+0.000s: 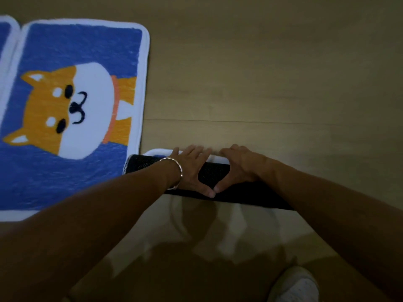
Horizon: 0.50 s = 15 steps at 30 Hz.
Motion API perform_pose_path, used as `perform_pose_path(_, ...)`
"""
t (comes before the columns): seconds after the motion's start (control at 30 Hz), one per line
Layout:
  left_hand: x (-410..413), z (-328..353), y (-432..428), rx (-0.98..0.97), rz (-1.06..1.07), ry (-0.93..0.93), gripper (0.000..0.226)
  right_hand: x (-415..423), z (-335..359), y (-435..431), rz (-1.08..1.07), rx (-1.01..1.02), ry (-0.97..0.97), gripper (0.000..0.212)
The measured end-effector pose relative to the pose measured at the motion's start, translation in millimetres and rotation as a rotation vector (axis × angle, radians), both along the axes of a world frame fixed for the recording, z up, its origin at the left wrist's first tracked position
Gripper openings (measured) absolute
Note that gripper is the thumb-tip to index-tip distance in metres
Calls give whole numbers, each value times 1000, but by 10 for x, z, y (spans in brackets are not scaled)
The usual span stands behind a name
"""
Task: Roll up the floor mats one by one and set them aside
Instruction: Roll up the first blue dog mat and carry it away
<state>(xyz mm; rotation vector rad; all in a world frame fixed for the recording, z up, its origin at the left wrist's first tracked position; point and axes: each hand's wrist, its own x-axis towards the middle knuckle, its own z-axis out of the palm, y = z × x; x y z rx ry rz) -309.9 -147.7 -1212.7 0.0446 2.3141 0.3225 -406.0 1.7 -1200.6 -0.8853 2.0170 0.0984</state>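
Note:
A rolled floor mat [216,174] lies across the wooden floor in front of me, its black dotted backing outward and a strip of white edge showing on the far side. My left hand [192,168], with a silver bracelet on the wrist, presses flat on top of the roll. My right hand [237,168] presses beside it, thumbs nearly meeting. A flat blue mat [72,110] with an orange-and-white dog lies to the left. The edge of another blue mat [4,40] shows at the far left.
Bare wooden floor [272,73] stretches ahead and to the right. A white shoe [298,286] is at the bottom right.

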Motion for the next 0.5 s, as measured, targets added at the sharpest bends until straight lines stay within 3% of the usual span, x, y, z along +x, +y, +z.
perform_pose_path(0.13,-13,61,35,-34,1,-16,128,14,-1,-19,7,48,8,100)
perform_pose_path(0.27,59,75,71,-149,-126,140,129,57,23,-14,18,58,-21,103)
perform_pose_path(0.37,84,63,80,-160,-193,245,109,115,46,-12,65,54,-16,106)
perform_pose_path(0.5,65,114,77,-122,-196,186,92,183,71,-26,122,56,14,97)
